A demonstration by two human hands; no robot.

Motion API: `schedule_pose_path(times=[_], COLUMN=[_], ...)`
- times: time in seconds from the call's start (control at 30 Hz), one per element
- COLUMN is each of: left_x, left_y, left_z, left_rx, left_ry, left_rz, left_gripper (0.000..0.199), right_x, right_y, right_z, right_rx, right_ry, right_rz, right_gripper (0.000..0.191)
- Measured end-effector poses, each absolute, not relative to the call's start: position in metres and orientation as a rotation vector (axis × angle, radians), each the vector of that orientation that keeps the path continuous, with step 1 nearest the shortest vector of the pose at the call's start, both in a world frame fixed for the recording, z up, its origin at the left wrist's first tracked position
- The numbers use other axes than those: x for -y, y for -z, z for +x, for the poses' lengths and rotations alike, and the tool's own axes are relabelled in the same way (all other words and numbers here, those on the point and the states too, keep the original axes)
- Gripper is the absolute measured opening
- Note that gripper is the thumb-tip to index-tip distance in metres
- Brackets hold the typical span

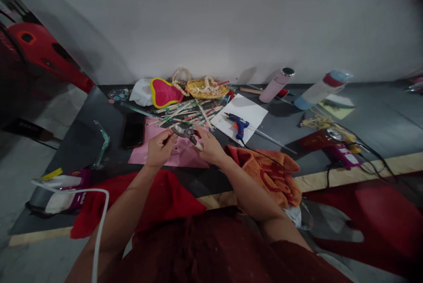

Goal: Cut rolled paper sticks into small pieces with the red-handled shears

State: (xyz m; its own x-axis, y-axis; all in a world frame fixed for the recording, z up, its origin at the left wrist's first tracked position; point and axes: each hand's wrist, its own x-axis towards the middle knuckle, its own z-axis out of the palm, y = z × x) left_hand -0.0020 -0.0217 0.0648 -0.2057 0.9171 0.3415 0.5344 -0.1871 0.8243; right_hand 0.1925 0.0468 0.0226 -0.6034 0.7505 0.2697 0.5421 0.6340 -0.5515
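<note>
My right hand (209, 145) is wrapped round the handle of metal cutting pliers (187, 133), whose head points left. My left hand (161, 147) is closed in a pinch near the jaws; what it holds is too small to make out. Both hands are above a pink sheet (185, 155) on the dark table. Just beyond them lies a pile of thin sticks and wrapped pieces (190, 112). To the right, a blue glue gun (238, 125) rests on a white sheet (259, 113).
A phone (133, 130) lies left of the pink sheet. Behind the sticks are a yellow basket (206, 91) and a red heart-shaped piece (166, 92). Bottles (276, 85) stand at the back right. An orange towel (267, 173) and red cloth (161, 199) cover the front edge.
</note>
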Motion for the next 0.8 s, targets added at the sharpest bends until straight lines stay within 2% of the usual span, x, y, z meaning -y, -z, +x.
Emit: schedule_pose_path(times=[0.23, 0.37, 0.63, 0.8], left_x=[0.023, 0.021, 0.018, 0.018], left_y=[-0.065, -0.062, -0.054, -0.055], left_z=[0.003, 0.005, 0.002, -0.003], left_rx=[-1.690, -1.625, -1.475, -1.458], left_ry=[-1.383, -1.395, -1.347, -1.312], left_rz=[1.647, 1.598, 1.542, 1.500], left_gripper=[0.025, 0.024, 0.027, 0.028], right_x=[-0.046, -0.054, -0.061, -0.055], right_y=[-0.028, -0.029, -0.024, -0.028], right_z=[0.196, 0.205, 0.210, 0.206], right_rx=[2.457, 2.482, 2.585, 2.556], right_ry=[-0.497, -0.484, -0.520, -0.526], right_rz=[-1.087, -1.027, -0.915, -0.967], right_gripper=[0.057, 0.056, 0.070, 0.067])
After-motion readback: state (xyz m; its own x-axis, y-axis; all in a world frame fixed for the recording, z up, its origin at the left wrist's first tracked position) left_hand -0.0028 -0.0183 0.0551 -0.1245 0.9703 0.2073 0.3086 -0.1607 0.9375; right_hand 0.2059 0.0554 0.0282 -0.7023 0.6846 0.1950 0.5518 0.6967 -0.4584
